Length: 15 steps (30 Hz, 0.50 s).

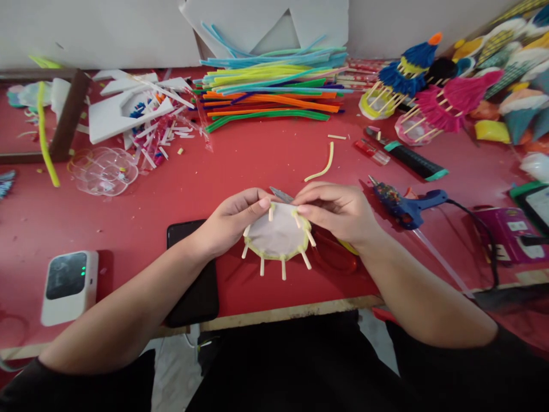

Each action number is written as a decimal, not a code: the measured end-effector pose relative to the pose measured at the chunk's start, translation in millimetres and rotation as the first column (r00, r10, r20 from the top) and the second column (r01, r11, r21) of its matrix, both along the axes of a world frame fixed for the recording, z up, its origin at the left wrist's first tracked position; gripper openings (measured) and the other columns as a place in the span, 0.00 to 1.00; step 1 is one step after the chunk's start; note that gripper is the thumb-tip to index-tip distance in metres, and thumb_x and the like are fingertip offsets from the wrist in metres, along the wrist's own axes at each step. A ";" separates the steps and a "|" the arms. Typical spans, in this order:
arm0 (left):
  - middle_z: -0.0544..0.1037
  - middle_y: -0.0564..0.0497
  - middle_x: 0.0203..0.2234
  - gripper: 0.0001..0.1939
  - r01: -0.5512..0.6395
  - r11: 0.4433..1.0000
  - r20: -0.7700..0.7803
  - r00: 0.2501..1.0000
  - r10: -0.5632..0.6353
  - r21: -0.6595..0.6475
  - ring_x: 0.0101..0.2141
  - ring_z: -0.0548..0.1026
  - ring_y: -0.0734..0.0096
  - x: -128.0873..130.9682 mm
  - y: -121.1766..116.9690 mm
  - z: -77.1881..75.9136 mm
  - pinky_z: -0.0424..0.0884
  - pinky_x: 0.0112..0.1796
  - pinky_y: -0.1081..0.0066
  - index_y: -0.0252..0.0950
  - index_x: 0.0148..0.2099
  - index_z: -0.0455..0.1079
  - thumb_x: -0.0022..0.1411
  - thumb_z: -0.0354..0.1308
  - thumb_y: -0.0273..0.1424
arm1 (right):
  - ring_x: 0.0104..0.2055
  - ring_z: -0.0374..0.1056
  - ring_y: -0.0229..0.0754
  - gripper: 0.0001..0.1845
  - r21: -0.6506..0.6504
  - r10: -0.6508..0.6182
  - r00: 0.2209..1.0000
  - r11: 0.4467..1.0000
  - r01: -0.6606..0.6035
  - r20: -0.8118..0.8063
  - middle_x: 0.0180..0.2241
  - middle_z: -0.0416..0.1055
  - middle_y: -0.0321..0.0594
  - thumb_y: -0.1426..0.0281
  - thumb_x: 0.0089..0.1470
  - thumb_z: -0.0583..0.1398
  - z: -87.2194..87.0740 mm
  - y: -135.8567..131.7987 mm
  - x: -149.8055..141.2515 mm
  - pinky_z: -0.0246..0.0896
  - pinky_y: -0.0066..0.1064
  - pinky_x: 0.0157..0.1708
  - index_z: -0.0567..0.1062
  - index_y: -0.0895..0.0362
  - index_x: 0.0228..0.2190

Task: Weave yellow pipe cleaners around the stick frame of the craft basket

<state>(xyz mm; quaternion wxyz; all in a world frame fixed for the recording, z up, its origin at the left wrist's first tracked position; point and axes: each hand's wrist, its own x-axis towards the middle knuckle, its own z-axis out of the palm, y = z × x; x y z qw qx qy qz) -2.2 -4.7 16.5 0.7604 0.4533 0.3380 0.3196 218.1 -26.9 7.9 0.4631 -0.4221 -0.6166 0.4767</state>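
A round whitish disc [277, 229] with a yellow-green fuzzy rim and several short wooden sticks around its edge is held above the table. My left hand [240, 216] pinches its upper left edge, thumb on top beside a stick. On the upper right edge, my right hand [337, 209] closes its thumb and fingers on the rim. Behind the disc lies a pair of scissors [343, 262], its blade tip showing between my hands and its red handle near my right wrist. Just beyond my right hand is a bent pale-yellow pipe cleaner piece [323, 166].
A glue gun [398, 203] with its cord and a utility knife [416, 160] lie right. Pipe cleaners [274, 80] are piled at the back. A phone [195, 286] is under my left forearm, near a white device [70, 286]. Small stick structures [450, 109] stand back right.
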 end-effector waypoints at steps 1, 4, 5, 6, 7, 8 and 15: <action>0.76 0.52 0.29 0.18 -0.020 1.000 0.010 1.000 0.020 -0.010 0.27 0.69 0.77 0.1 0.0 -0.4 0.63 0.29 0.76 0.33 0.35 0.75 0.60 0.70 0.44 | 0.32 0.73 0.36 0.04 -0.034 -0.021 0.999 0.999 0.019 -0.048 0.31 0.80 0.36 0.67 0.56 0.67 -0.7 -0.5 -0.6 0.67 0.26 0.27 0.84 0.52 0.31; 0.76 0.52 0.31 0.17 -0.042 0.999 0.025 0.999 0.043 -0.033 0.29 0.70 0.76 0.3 0.1 -0.9 0.64 0.30 0.75 0.33 0.34 0.74 0.60 0.70 0.43 | 0.31 0.74 0.36 0.06 -0.121 -0.060 0.989 0.992 0.044 -0.132 0.30 0.80 0.35 0.66 0.57 0.66 -1.4 -1.4 -2.0 0.69 0.28 0.29 0.84 0.51 0.31; 0.76 0.52 0.30 0.17 -0.040 0.999 0.027 0.999 0.041 -0.035 0.28 0.70 0.76 0.3 0.1 -0.8 0.64 0.29 0.75 0.33 0.34 0.74 0.60 0.70 0.43 | 0.30 0.73 0.36 0.05 -0.132 -0.061 0.990 0.990 0.044 -0.128 0.29 0.79 0.35 0.66 0.56 0.67 -1.0 -1.3 -2.4 0.68 0.28 0.28 0.84 0.51 0.31; 0.75 0.53 0.29 0.17 -0.035 0.999 0.032 0.999 0.036 -0.035 0.27 0.69 0.77 0.3 0.1 -0.7 0.63 0.29 0.75 0.33 0.34 0.74 0.60 0.70 0.43 | 0.29 0.72 0.36 0.04 -0.135 -0.059 0.992 0.990 0.043 -0.112 0.28 0.79 0.35 0.66 0.55 0.68 -0.4 -1.1 -2.7 0.67 0.28 0.27 0.84 0.52 0.30; 0.75 0.53 0.28 0.17 -0.030 0.999 0.038 0.999 0.032 -0.035 0.27 0.69 0.77 0.3 0.0 -0.6 0.63 0.28 0.75 0.34 0.34 0.74 0.60 0.70 0.42 | 0.28 0.71 0.35 0.03 -0.129 -0.053 0.994 0.991 0.041 -0.095 0.27 0.78 0.35 0.67 0.54 0.68 0.3 -0.7 -3.0 0.67 0.27 0.26 0.83 0.53 0.29; 0.74 0.54 0.27 0.16 -0.028 0.999 0.044 0.999 0.030 -0.036 0.26 0.68 0.77 0.3 0.0 -0.6 0.62 0.28 0.75 0.34 0.33 0.74 0.60 0.70 0.42 | 0.28 0.70 0.35 0.03 -0.121 -0.047 0.995 0.992 0.037 -0.082 0.27 0.77 0.35 0.67 0.53 0.69 0.8 -0.3 -3.3 0.66 0.27 0.26 0.83 0.53 0.29; 0.78 0.53 0.28 0.14 -0.049 0.996 0.037 0.998 0.052 -0.074 0.28 0.71 0.76 -0.3 1.3 -2.2 0.66 0.30 0.76 0.34 0.36 0.78 0.60 0.70 0.40 | 0.29 0.71 0.35 0.05 -0.120 -0.081 0.996 0.990 0.076 -0.040 0.28 0.77 0.35 0.66 0.52 0.70 0.8 0.2 -5.2 0.68 0.27 0.27 0.81 0.54 0.30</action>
